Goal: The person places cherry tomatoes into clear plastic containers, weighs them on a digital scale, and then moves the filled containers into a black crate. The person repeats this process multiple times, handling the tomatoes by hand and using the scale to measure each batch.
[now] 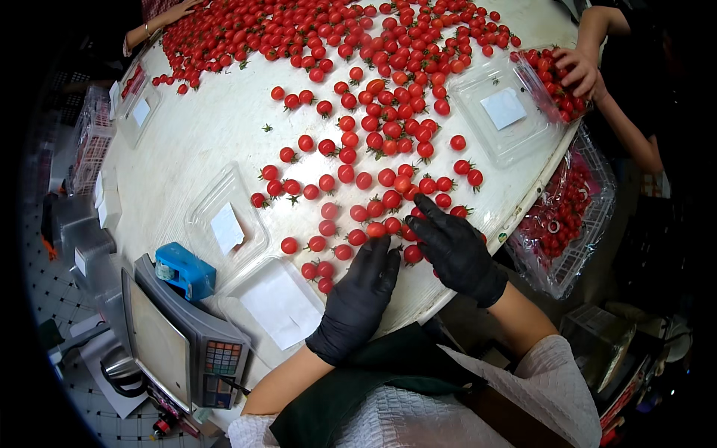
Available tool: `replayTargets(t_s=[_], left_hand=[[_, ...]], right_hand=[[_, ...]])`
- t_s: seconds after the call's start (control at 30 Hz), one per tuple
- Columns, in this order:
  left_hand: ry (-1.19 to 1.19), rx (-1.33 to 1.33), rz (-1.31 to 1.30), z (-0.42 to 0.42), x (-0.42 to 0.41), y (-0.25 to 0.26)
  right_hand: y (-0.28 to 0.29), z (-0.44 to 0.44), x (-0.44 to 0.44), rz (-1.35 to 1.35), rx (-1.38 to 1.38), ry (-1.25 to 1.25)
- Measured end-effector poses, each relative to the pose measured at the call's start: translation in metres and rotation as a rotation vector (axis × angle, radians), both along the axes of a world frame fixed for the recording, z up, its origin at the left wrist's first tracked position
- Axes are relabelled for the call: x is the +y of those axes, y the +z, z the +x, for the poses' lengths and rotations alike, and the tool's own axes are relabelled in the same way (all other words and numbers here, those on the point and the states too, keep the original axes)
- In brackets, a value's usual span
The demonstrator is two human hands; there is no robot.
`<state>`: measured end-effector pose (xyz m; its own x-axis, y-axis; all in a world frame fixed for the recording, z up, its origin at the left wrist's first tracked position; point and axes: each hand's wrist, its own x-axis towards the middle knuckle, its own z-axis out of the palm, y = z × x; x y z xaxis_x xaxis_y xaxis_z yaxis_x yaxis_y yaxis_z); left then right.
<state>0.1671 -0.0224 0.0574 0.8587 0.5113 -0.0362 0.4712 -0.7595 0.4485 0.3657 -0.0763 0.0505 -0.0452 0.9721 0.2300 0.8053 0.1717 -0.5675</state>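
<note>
Both of my hands wear black gloves and rest low over the white table, among loose cherry tomatoes. My left hand lies palm down, its fingertips touching a tomato. My right hand reaches in from the right with fingers spread, its fingertips beside several tomatoes; whether it grips one under the palm is hidden. Left of my left hand lies an open clear plastic clamshell box, its base lined with white paper and its lid lying back on the table.
A blue tape dispenser and a weighing scale stand at the left. At the upper right, another person's hands touch a tomato-filled clamshell. Another hand is at the top left. A plastic-lined crate sits beyond the right edge.
</note>
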Motion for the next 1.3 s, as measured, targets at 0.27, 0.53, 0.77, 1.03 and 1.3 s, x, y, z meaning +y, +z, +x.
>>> replayTargets(t_s=[0.27,0.53,0.77,1.03,1.3], left_hand=[[0.177,0.088,-0.028,-0.004,0.021,0.022],[0.353,-0.166,-0.119,-0.007,0.042,0.010],[0.187,-0.011,0.078,0.079,0.073,-0.003],[0.714,-0.745,-1.049,-0.006,0.085,0.025],[0.986,-0.701,-0.929,-0.112,0.022,0.038]], right_hand=[[0.009,0.012,0.026,0.072,0.045,0.015],[0.001,0.032,0.051,0.073,0.118,-0.261],[-0.020,0.049,0.097,-0.083,-0.175,-0.244],[-0.002,0.077,0.053,-0.168,1.206,-0.567],[-0.009,-0.022,0.010,-0.203,0.969,-0.284]])
